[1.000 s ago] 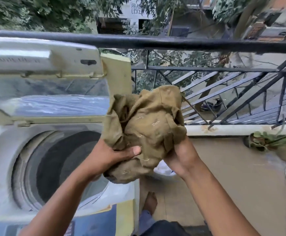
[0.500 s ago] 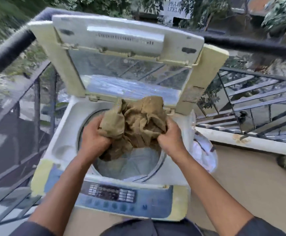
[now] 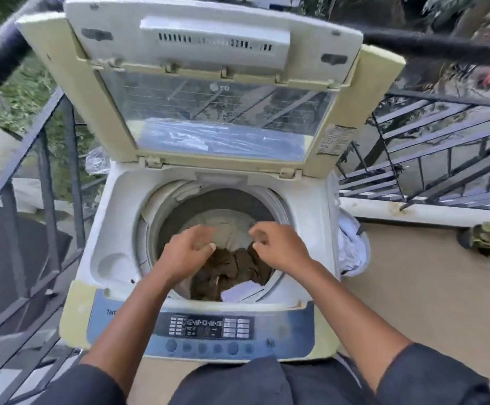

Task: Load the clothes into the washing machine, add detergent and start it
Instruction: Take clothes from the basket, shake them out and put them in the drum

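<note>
— Can we read any words on the washing machine point(image 3: 115, 223)?

— Only a grey logo on the open lid point(image 3: 220, 88), at twelve o'clock. It is too blurry to read. The control panel point(image 3: 208, 328) at six o'clock has tiny writing we cannot read.

— What is in the drum point(image 3: 208, 200)?

— The brown cloth point(image 3: 232, 270) lies at six o'clock inside, on pale clothes point(image 3: 226, 223).

— And our hands?

— Our left hand point(image 3: 186, 251) and right hand point(image 3: 278, 244) hang above it, fingers loose, holding nothing.

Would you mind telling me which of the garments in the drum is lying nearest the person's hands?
The olive-brown garment, crumpled at the drum's near side just below both hands; the pale garments lie further back and underneath.
</note>
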Action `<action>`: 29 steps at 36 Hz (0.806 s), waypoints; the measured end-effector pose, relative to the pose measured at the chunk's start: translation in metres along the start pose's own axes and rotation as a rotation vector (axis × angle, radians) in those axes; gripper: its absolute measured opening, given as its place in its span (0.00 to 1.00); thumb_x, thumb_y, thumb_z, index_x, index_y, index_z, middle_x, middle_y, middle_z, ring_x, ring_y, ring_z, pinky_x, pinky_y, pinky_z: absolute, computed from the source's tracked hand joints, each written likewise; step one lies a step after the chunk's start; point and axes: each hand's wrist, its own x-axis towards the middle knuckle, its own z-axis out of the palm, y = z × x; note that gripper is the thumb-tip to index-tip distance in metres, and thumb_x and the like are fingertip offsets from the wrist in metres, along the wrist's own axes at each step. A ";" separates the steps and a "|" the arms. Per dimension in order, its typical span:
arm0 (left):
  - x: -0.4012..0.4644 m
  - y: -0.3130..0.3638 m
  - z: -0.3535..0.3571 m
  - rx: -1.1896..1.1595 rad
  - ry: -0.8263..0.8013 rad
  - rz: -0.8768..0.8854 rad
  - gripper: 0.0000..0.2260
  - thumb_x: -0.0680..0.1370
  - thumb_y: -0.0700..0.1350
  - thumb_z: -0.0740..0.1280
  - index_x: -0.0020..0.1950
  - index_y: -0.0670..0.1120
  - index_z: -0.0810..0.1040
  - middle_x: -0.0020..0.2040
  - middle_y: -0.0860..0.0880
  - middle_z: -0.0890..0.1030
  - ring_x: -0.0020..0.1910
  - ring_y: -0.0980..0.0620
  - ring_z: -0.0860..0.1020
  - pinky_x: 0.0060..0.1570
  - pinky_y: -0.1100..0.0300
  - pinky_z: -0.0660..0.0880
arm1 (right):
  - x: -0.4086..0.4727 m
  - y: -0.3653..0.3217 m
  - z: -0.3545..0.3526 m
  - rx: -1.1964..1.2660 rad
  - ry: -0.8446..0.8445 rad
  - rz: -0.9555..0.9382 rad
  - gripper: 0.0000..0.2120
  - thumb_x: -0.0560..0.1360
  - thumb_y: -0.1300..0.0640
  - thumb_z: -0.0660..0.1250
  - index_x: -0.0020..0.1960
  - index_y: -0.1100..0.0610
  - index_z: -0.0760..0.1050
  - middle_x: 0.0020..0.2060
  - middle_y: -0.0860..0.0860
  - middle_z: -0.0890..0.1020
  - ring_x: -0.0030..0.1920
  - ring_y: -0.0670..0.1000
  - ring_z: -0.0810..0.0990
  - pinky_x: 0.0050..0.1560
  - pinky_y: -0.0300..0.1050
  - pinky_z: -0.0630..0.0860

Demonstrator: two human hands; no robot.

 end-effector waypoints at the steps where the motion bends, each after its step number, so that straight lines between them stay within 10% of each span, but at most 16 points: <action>1: 0.002 0.008 0.000 -0.014 0.002 0.022 0.19 0.78 0.54 0.69 0.68 0.57 0.78 0.62 0.55 0.84 0.60 0.51 0.83 0.66 0.47 0.78 | -0.001 0.004 -0.005 0.023 0.033 -0.005 0.14 0.79 0.53 0.68 0.64 0.44 0.79 0.59 0.46 0.84 0.59 0.52 0.83 0.60 0.51 0.80; 13: 0.024 0.155 0.048 -0.127 0.045 0.350 0.11 0.82 0.44 0.69 0.62 0.54 0.83 0.55 0.59 0.85 0.54 0.62 0.83 0.58 0.59 0.80 | -0.027 0.100 -0.096 0.389 0.519 0.005 0.08 0.77 0.57 0.71 0.53 0.46 0.84 0.41 0.40 0.85 0.40 0.41 0.83 0.45 0.46 0.83; 19: 0.050 0.237 0.101 -0.207 -0.027 0.363 0.10 0.83 0.45 0.68 0.62 0.54 0.83 0.55 0.59 0.86 0.52 0.62 0.83 0.49 0.72 0.77 | -0.010 0.192 -0.137 0.364 0.508 0.110 0.12 0.77 0.58 0.69 0.53 0.41 0.82 0.44 0.39 0.85 0.41 0.39 0.83 0.45 0.41 0.80; 29: 0.136 0.289 0.240 -0.166 -0.106 0.148 0.11 0.81 0.42 0.70 0.62 0.50 0.83 0.56 0.57 0.85 0.53 0.57 0.83 0.55 0.64 0.79 | 0.071 0.362 -0.115 0.290 0.280 0.386 0.15 0.76 0.57 0.66 0.59 0.45 0.82 0.53 0.46 0.86 0.53 0.54 0.84 0.52 0.44 0.78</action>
